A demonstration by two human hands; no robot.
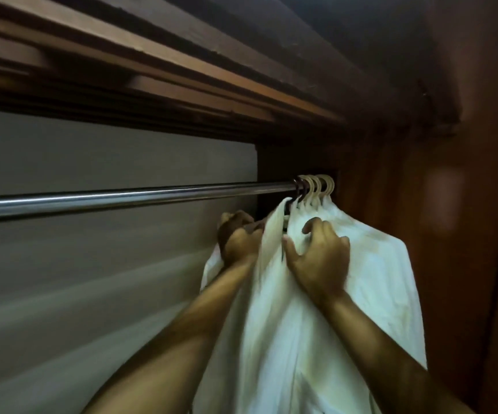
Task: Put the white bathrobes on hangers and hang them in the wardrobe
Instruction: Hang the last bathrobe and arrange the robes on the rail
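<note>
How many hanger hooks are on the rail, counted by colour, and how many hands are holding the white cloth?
Pale hanger hooks: about 4 (blurred, closely packed)
Dark hanger hooks: 1
Hands gripping the white bathrobes: 2, left hand and right hand
Metal rail: 1
Total: about 8

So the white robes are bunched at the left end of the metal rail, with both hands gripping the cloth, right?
Not quite: the head view shows the white robes bunched at the right end of the metal rail, by the wardrobe's wooden side. The left hand and right hand do grip the cloth.
</note>
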